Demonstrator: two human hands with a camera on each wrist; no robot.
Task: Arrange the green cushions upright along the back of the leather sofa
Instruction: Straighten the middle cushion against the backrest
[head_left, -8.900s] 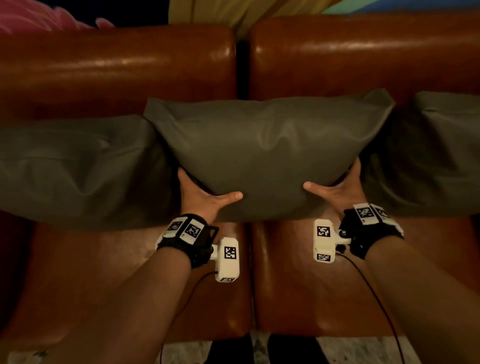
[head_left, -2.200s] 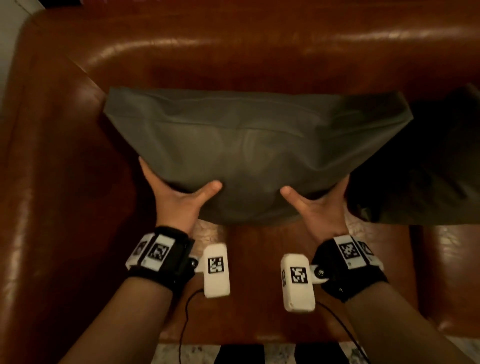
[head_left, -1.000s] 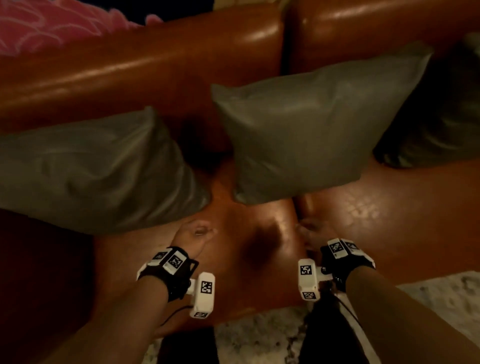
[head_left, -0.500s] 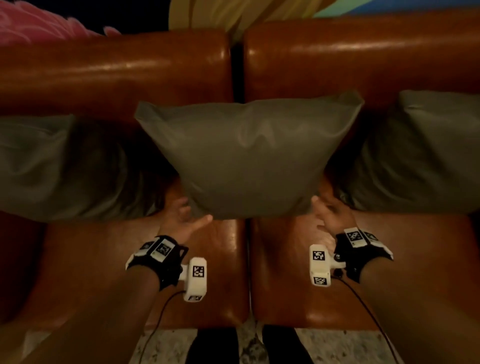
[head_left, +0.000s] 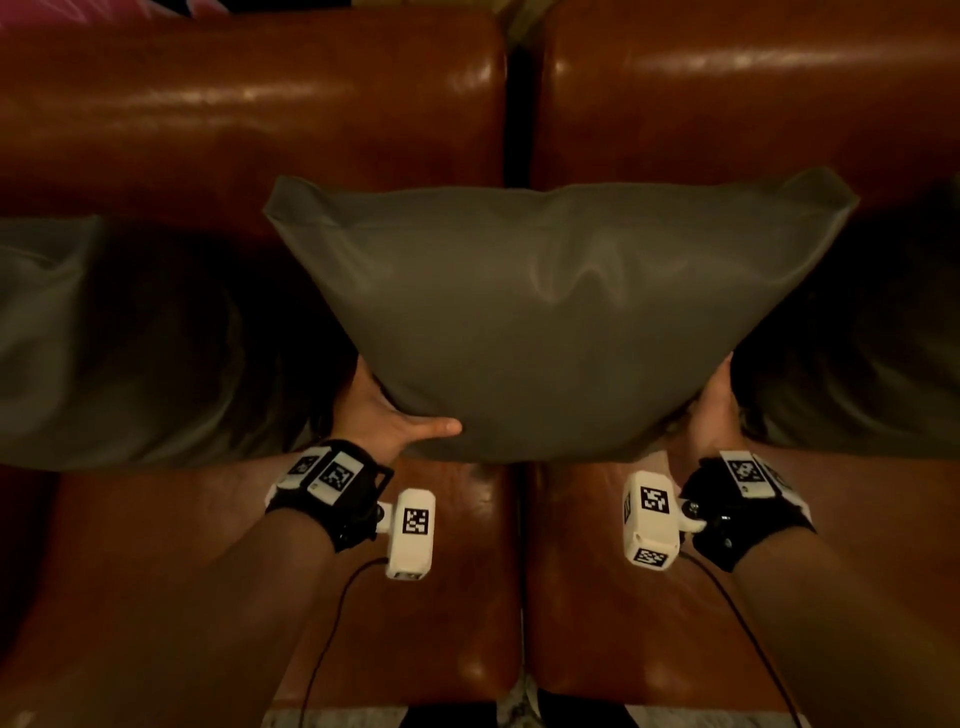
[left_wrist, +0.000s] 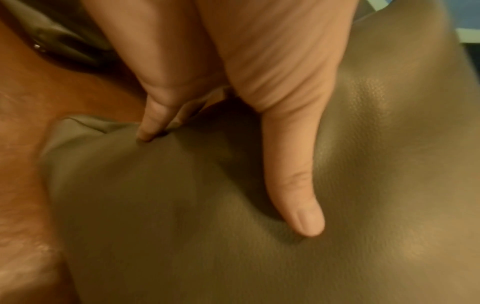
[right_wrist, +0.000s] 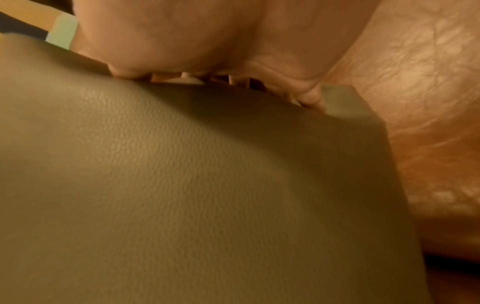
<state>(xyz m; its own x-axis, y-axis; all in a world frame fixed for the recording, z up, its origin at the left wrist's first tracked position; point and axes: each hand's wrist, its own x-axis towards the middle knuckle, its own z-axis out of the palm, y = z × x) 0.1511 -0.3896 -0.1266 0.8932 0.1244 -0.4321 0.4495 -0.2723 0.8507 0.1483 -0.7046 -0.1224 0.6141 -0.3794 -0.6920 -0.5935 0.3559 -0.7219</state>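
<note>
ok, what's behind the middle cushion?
Behind the middle green cushion are the leather sofa backrests and the dark seam between them. The left hand and right hand grip its lower corners; their fingers behind it are hidden.

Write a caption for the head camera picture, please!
Both hands, left hand and right hand, grip the middle green cushion upright against the brown leather sofa.
</note>
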